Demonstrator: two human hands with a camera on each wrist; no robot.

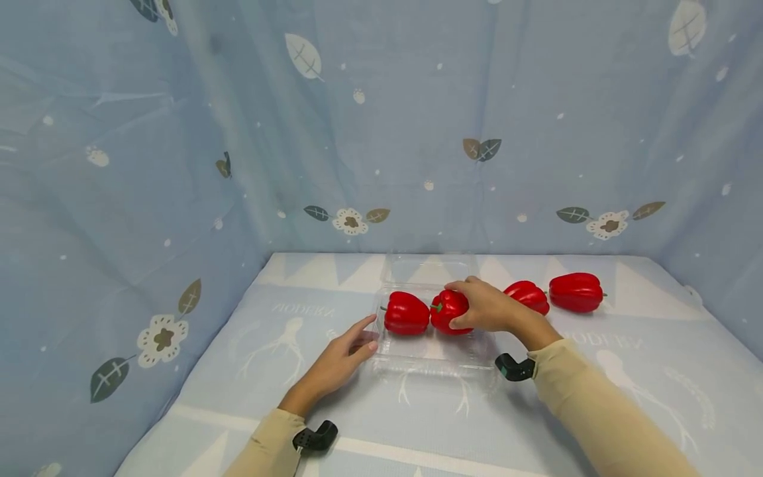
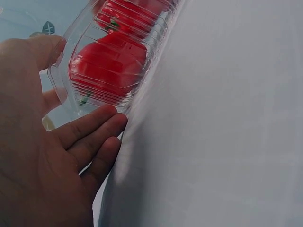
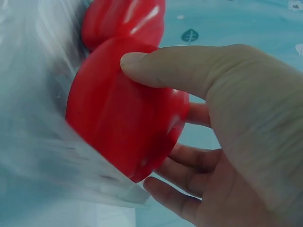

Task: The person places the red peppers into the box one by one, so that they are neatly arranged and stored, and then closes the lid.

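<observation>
A clear plastic clamshell container (image 1: 417, 349) lies on the table with its lid folded back. In its left part sits a red bell pepper (image 1: 405, 314), stem to the left. Right beside it, my right hand (image 1: 485, 306) grips a second red bell pepper (image 1: 444, 313), whose green stem points left. The right wrist view shows the thumb on the near side of this held pepper (image 3: 118, 109) and the fingers around its far side. My left hand (image 1: 338, 358) touches the container's left end, its fingers fairly straight, thumb at the rim (image 2: 71, 106).
Two more red bell peppers lie on the table to the right, one partly behind my right hand (image 1: 527, 296), the other farther right (image 1: 576, 292). A patterned blue cloth (image 1: 417, 132) hangs behind and to the sides of the table. Each wrist wears a black device.
</observation>
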